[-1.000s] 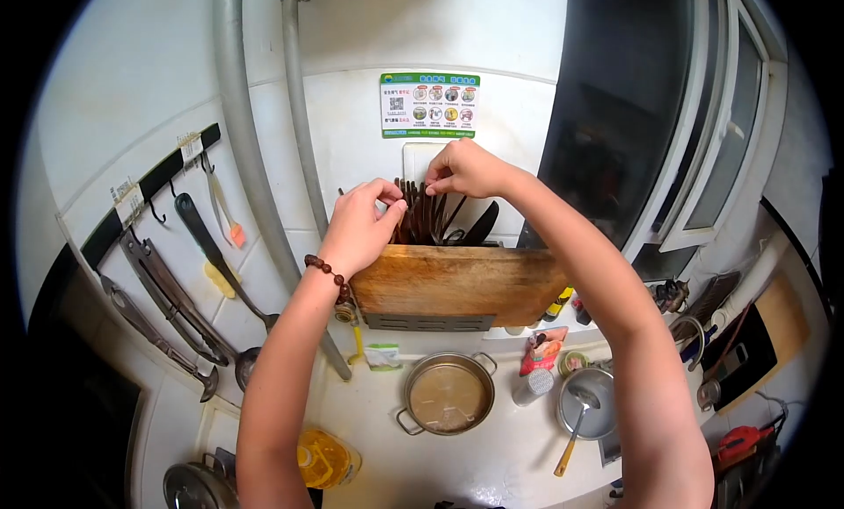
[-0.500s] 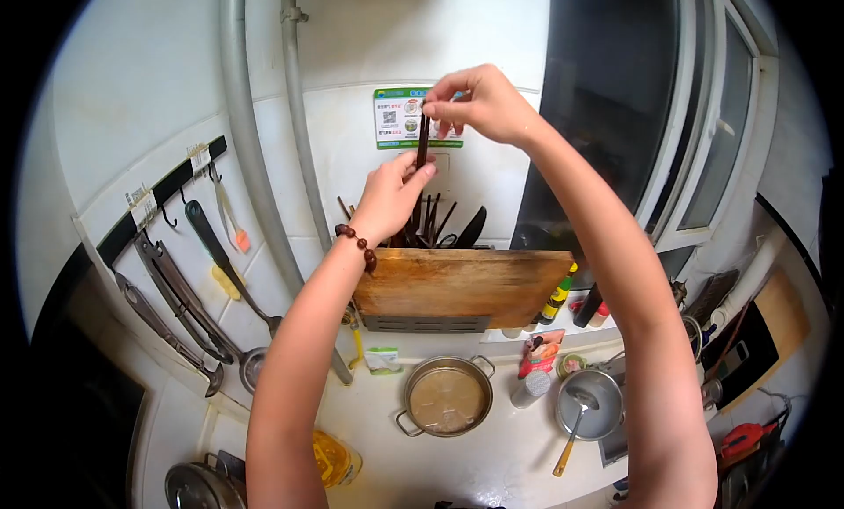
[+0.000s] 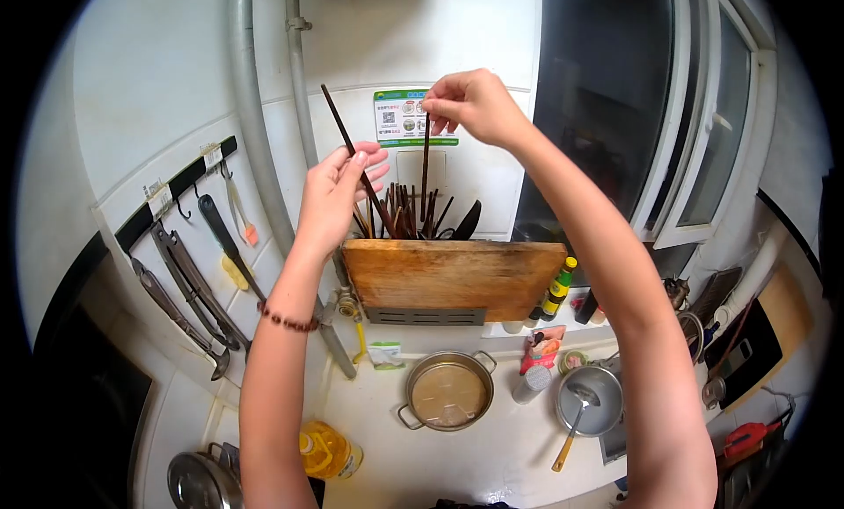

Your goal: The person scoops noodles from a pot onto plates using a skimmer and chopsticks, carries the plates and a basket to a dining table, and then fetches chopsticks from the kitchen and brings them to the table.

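Observation:
My left hand point(image 3: 330, 197) holds a dark chopstick point(image 3: 338, 116) that leans to the left, pinched by the thumb while the other fingers are partly spread. Higher and to the right, my right hand point(image 3: 479, 109) pinches the top end of another dark chopstick point(image 3: 426, 162), which hangs almost upright. Below both hands, several chopsticks point(image 3: 402, 212) stand in a bunch behind a wooden cutting board point(image 3: 453, 276). The board hides whatever holds them. A black, blade-shaped utensil point(image 3: 471, 219) stands to their right.
On the counter are a two-handled pot point(image 3: 449, 358) and a grey pan point(image 3: 587, 377) with a ladle point(image 3: 576, 432) in it. An oil jug point(image 3: 327, 452) stands near my left forearm. Utensils such as a black-handled ladle point(image 3: 220, 228) hang from a wall rail point(image 3: 141, 223).
My hands have moved apart. The left hand has gone left and slightly down with a tilted chopstick, while the right stays high with the other. Both chopsticks were together between the hands before.

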Available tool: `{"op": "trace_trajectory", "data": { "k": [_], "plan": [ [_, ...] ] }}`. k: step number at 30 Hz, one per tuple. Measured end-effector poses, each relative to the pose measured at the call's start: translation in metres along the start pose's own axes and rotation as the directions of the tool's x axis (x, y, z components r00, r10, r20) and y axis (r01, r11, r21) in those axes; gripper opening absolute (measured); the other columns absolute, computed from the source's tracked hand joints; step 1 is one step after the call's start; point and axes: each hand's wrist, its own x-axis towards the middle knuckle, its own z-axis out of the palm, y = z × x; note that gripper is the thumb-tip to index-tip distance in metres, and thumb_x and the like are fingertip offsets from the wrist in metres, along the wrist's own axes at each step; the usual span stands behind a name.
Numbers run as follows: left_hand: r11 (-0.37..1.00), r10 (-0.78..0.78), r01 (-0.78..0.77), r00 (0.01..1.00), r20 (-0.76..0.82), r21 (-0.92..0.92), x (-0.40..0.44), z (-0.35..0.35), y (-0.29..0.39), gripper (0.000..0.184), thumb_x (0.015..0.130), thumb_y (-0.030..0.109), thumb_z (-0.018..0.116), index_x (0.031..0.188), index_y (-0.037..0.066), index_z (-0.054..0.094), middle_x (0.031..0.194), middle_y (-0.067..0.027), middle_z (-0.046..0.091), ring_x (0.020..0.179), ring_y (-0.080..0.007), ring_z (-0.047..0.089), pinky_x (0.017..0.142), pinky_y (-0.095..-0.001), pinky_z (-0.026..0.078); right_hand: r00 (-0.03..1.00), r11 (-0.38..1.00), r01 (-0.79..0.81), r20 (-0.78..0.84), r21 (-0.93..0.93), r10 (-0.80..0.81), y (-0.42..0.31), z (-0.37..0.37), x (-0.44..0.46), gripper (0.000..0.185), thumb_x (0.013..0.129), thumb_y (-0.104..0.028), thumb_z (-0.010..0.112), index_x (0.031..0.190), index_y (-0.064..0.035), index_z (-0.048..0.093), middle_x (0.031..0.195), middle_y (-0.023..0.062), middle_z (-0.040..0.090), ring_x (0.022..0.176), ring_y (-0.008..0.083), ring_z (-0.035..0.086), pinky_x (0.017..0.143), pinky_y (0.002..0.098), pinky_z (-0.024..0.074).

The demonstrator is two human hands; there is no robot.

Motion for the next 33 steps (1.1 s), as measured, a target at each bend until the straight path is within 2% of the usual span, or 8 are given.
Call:
{"op": "trace_trajectory", "data": {
  "k": [9, 11, 12, 17, 20, 28, 29, 33],
  "plan": [
    [0.991, -0.117, 0.118, 0.993, 0.033, -0.059, -0.055, -0.004, -0.015, 0.034, 0.107, 0.021, 0.045, 0.126, -0.006, 0.054, 0.122, -0.0189, 0.064, 0.112, -0.0254, 0.066, 0.094, -0.035, 0.056, 0.969, 0.986, -0.155, 0.186, -0.062, 0.164, 0.083, 0.069, -0.012, 0.014, 0.085, -0.01, 0.069, 0.08, 0.0015, 0.073, 0.065, 0.0086, 0.071, 0.06, 0.0156, 0.071, 0.057, 0.0284, 0.0557],
    [0.981, -0.153, 0.159, 0.986, 0.059, -0.11, -0.067, -0.002, -0.024, 0.035, 0.107, 0.021, 0.045, 0.127, -0.006, 0.054, 0.122, -0.0193, 0.064, 0.112, -0.0257, 0.066, 0.094, -0.0364, 0.056, 0.96, 0.966, -0.111, 0.225, -0.233, 0.165, 0.105, 0.071, -0.018, 0.015, 0.083, -0.015, 0.072, 0.084, -0.0011, 0.076, 0.069, 0.0106, 0.072, 0.059, 0.0171, 0.07, 0.058, 0.0306, 0.0557],
    [0.98, -0.156, 0.162, 0.986, 0.06, -0.112, -0.072, 0.001, -0.026, 0.035, 0.107, 0.021, 0.045, 0.127, -0.006, 0.054, 0.122, -0.0193, 0.064, 0.112, -0.0257, 0.066, 0.094, -0.0364, 0.056, 0.958, 0.92, 0.042, 0.278, -0.389, 0.074, 0.117, 0.073, -0.022, 0.016, 0.081, -0.018, 0.074, 0.086, -0.0032, 0.078, 0.075, 0.0129, 0.073, 0.065, 0.0189, 0.071, 0.065, 0.0312, 0.0564],
    [0.968, -0.207, 0.217, 0.974, 0.087, -0.126, -0.096, 0.005, -0.033, 0.034, 0.107, 0.019, 0.044, 0.126, -0.007, 0.054, 0.122, -0.0203, 0.064, 0.111, -0.0274, 0.066, 0.095, -0.0379, 0.056, 0.928, 0.949, -0.231, 0.246, -0.213, 0.281, 0.107, 0.058, -0.028, 0.018, 0.078, -0.012, 0.077, 0.093, -0.0029, 0.077, 0.084, 0.0125, 0.076, 0.08, 0.0198, 0.073, 0.076, 0.0312, 0.0568],
    [0.962, -0.231, 0.242, 0.968, 0.096, -0.127, -0.106, 0.004, -0.037, 0.034, 0.107, 0.02, 0.044, 0.125, -0.007, 0.054, 0.122, -0.0208, 0.064, 0.111, -0.0283, 0.066, 0.094, -0.0382, 0.057, 0.933, 0.962, -0.062, 0.328, -0.264, 0.15, 0.116, 0.059, -0.027, 0.02, 0.077, -0.009, 0.077, 0.096, -0.0031, 0.077, 0.086, 0.0123, 0.076, 0.081, 0.0196, 0.073, 0.077, 0.0314, 0.0573],
    [0.95, -0.266, 0.281, 0.956, 0.122, -0.138, -0.129, -0.002, -0.036, 0.034, 0.107, 0.02, 0.045, 0.125, -0.007, 0.054, 0.121, -0.0203, 0.064, 0.109, -0.0283, 0.067, 0.092, -0.0375, 0.057, 0.958, 0.855, -0.023, 0.232, -0.518, 0.167, 0.096, 0.061, -0.025, 0.012, 0.077, -0.007, 0.078, 0.086, 0.0008, 0.076, 0.078, 0.015, 0.074, 0.07, 0.0212, 0.072, 0.069, 0.0312, 0.0575],
    [0.948, -0.27, 0.284, 0.956, 0.114, -0.141, -0.131, -0.003, -0.035, 0.034, 0.107, 0.02, 0.045, 0.126, -0.006, 0.054, 0.12, -0.0199, 0.065, 0.107, -0.0282, 0.068, 0.09, -0.0372, 0.057, 0.945, 0.878, -0.155, 0.192, -0.453, 0.266, 0.089, 0.055, -0.022, 0.012, 0.079, -0.009, 0.078, 0.083, 0.0022, 0.076, 0.072, 0.0126, 0.073, 0.063, 0.0165, 0.071, 0.062, 0.0289, 0.0569],
    [0.954, -0.266, 0.277, 0.959, 0.101, -0.117, -0.136, 0.0, -0.03, 0.034, 0.107, 0.02, 0.045, 0.127, -0.005, 0.054, 0.119, -0.0192, 0.066, 0.106, -0.0279, 0.069, 0.089, -0.037, 0.058, 0.931, 0.896, -0.282, 0.128, -0.344, 0.342, 0.065, 0.031, -0.023, 0.01, 0.078, -0.011, 0.079, 0.075, -0.0018, 0.077, 0.067, 0.0083, 0.073, 0.058, 0.0132, 0.069, 0.061, 0.0267, 0.0569]
  ]
}}
